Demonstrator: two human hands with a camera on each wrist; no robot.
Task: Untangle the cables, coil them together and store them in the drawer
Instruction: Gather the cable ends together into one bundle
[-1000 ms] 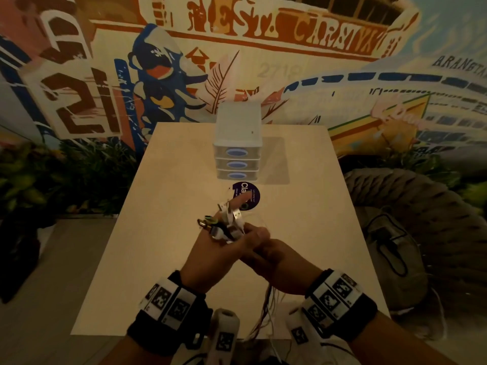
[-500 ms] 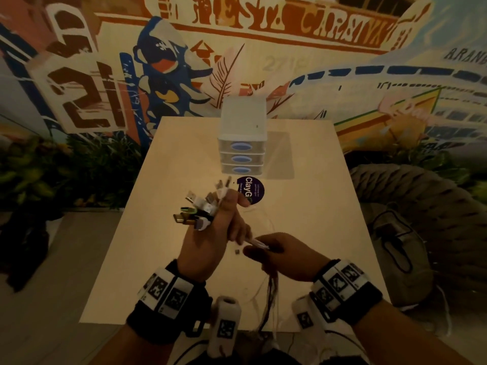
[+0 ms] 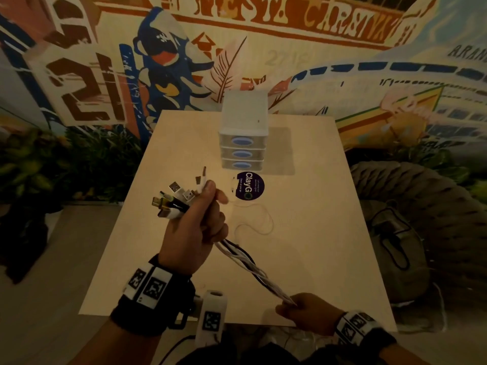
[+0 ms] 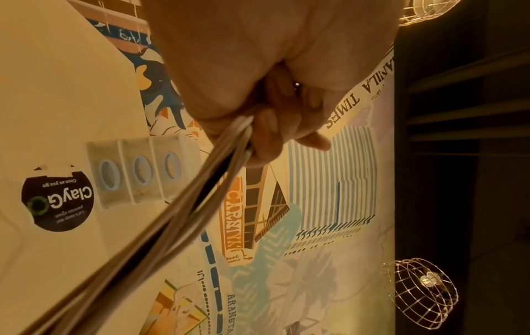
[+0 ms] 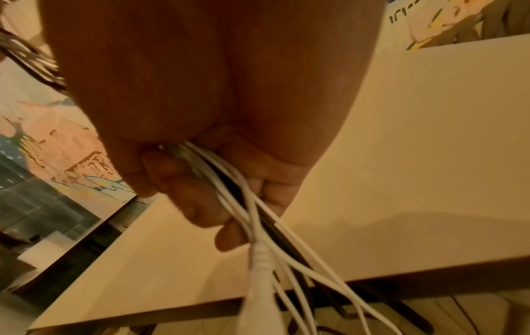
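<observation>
So the left hand (image 3: 193,230) has its fingers (image 4: 268,129) curled tight round the bundle of cables (image 3: 250,264) just below the plugs (image 3: 174,200), which fan out of the fist toward about 10 o'clock, a mix of USB-type ends as far as I can tell. From there the strands run taut down toward 5 o'clock into the right hand (image 3: 303,312), whose fingers (image 5: 183,181) are wrapped round the same bunch near the desk's (image 3: 316,219) front edge, with the loose tails and one fatter white connector (image 5: 258,267) hanging off below it. The whole bundle is in the air above the desk, not resting on it. Handling-wise these look light and floppy, thin white ones plus at least one darker, slightly thicker lead, so they'll bend easily but probably spring back out of a coil if you let go. The smooth jackets likely slide through a loose fist, handy for combing them straight, less handy for holding a loop. I'd keep the grip just behind the plugs, since the plug bodies stop the strands slipping through, and wind from there. One thin pale cord (image 3: 253,219) also lies looped on the desk by the round purple sticker (image 3: 249,186). The small drawer unit (image 3: 243,138) sits at 12 o'clock, all three drawers closed.
</observation>
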